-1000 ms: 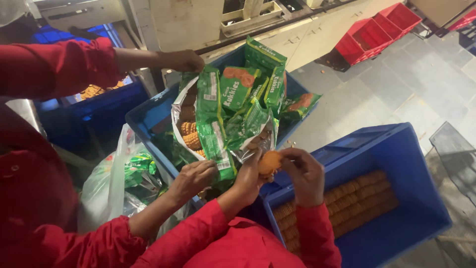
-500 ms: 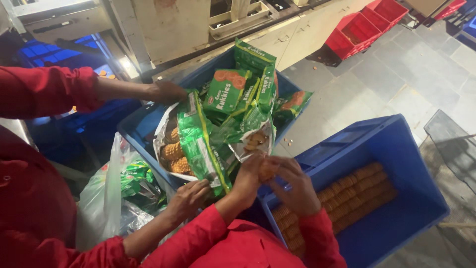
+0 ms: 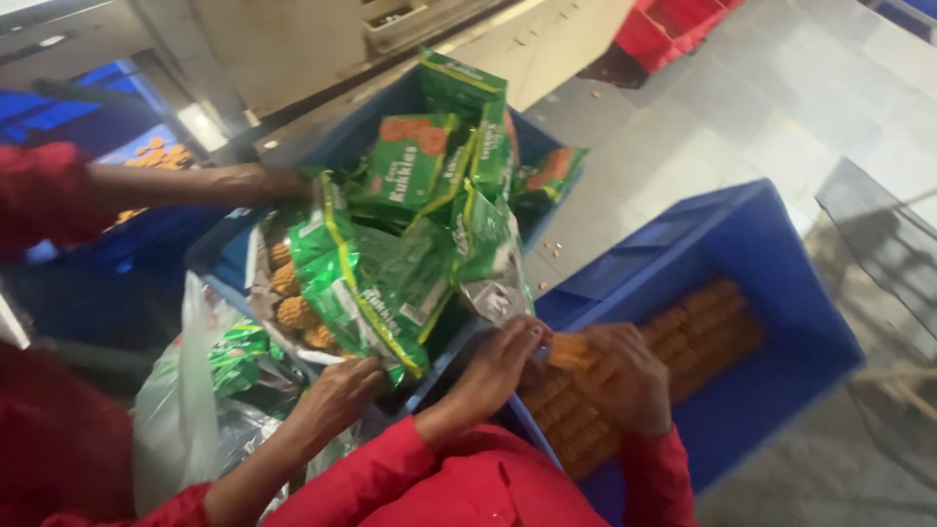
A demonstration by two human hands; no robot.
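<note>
Shifted right since 0.5 s ago: both hands now over the near blue crate (image 3: 781, 254), away from the torn green packets (image 3: 381, 283). Right hand (image 3: 625, 381) curled palm down, fingers closed round a stack of biscuits (image 3: 569, 351), just above the rows lying in the crate. Left hand (image 3: 500, 356) reaching in sideways, fingertips pinching the stack's end. Could fan apart and crumble if either grip slackens; could snag the silver packet flap (image 3: 493, 298) beside the left knuckles.

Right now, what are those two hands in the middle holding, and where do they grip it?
Both hands hold a short stack of orange biscuits over the blue crate: left hand at one end, right hand cupping the other.
</note>
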